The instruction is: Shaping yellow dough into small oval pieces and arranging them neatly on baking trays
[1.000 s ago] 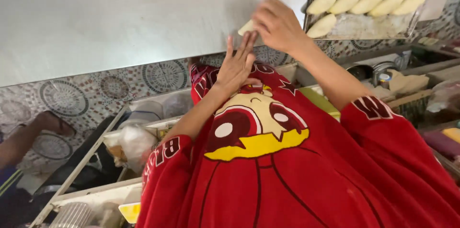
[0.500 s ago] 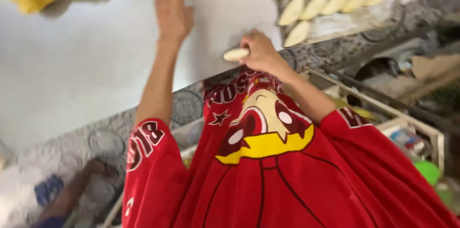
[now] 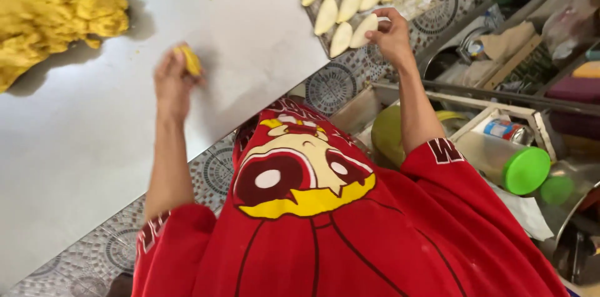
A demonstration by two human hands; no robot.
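Pinching a yellow lump [image 3: 189,59], the left hand [image 3: 170,81] rests on the table [image 3: 81,141]; the right hand [image 3: 392,36] pinches a pale piece [image 3: 364,29] by the tray [image 3: 409,3].

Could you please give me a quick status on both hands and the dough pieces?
Left hand shut on yellow dough lump over white board. Right hand setting pale shaped piece at tray edge. Nothing in the way.

Large mound of yellow dough [image 3: 53,9] at the far left of a pale worktop [image 3: 237,34], patterned tile edging [image 3: 328,88], clear jar with green lid [image 3: 506,163] lying below, red printed shirt [image 3: 325,228].
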